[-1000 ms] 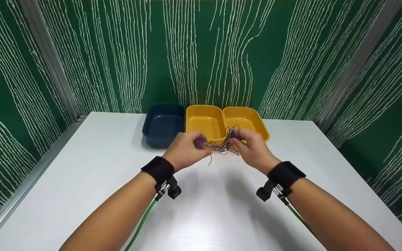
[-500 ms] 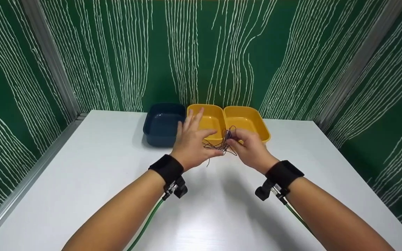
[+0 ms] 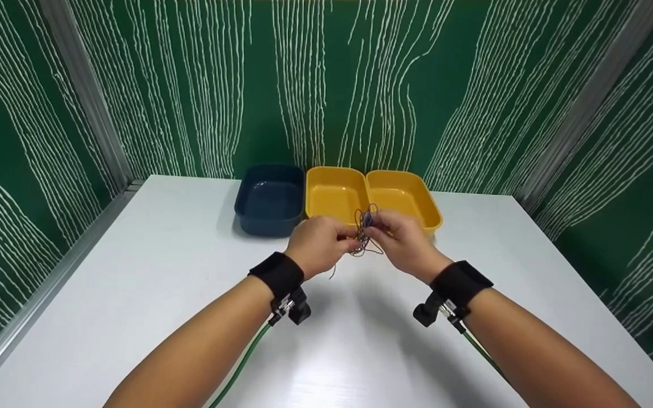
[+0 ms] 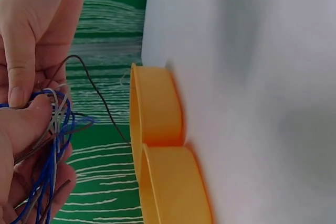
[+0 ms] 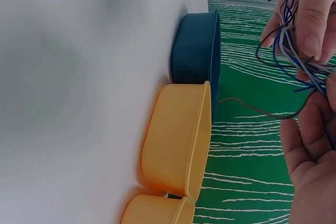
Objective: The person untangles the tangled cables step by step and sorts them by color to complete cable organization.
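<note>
In the head view, both hands hold a tangled bundle of thin wires (image 3: 364,229) above the table, in front of the yellow bins. My left hand (image 3: 318,243) pinches the bundle's left side between thumb and fingers. From the other side, my right hand (image 3: 406,238) grips the looped strands. The left wrist view shows blue, grey and brown wires (image 4: 55,145) running between the two hands. One brown strand hangs loose, as the right wrist view shows with the wires (image 5: 289,45) close to both thumbs. Some strands are hidden behind fingers.
A dark blue bin (image 3: 270,226) and two yellow bins (image 3: 338,170) (image 3: 437,224) stand side by side at the back of the white table (image 3: 179,243). Green walls with white lines rise behind and at both sides. Green cables (image 3: 241,362) trail from the wrist cameras.
My left hand let go of the wires and spread its fingers, then moved right and pinched the bundle again, closer to the right hand. The right hand has barely moved.
</note>
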A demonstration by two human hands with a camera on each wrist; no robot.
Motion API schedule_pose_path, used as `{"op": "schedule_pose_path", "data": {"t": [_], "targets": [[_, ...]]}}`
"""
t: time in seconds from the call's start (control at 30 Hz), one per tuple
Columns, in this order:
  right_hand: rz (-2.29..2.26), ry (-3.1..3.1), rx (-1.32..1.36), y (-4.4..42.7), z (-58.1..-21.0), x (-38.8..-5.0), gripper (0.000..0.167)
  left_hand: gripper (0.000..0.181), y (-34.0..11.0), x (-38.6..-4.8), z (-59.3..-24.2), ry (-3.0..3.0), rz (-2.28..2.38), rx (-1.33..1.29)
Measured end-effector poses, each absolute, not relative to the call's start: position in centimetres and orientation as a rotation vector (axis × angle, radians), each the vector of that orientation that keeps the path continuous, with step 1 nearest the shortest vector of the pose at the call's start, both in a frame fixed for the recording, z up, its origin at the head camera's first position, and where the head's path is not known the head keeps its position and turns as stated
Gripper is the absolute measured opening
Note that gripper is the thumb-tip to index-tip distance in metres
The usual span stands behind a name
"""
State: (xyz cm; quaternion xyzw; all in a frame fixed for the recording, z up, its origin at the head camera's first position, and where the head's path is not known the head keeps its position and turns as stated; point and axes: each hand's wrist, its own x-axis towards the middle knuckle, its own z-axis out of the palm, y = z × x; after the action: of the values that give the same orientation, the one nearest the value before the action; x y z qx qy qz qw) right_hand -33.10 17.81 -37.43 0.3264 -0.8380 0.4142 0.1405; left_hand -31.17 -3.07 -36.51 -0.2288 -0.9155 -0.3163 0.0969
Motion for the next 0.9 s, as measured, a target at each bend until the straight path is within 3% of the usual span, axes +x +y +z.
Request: {"op": "schedule_pose_path", "data": {"t": [0.33, 0.9], "targets": [[1.182, -2.403, 0.958, 18.4, -37.3, -33.6, 0.015, 0.021, -4.2, -31.1, -36.2, -2.705, -0.803, -0.576], [1.154, -2.531, 0.905, 19.7, -37.6, -34.3, 0.008, 0.019, -5.5, -31.3, -35.6, -2.716, -0.843, -0.455]]}}
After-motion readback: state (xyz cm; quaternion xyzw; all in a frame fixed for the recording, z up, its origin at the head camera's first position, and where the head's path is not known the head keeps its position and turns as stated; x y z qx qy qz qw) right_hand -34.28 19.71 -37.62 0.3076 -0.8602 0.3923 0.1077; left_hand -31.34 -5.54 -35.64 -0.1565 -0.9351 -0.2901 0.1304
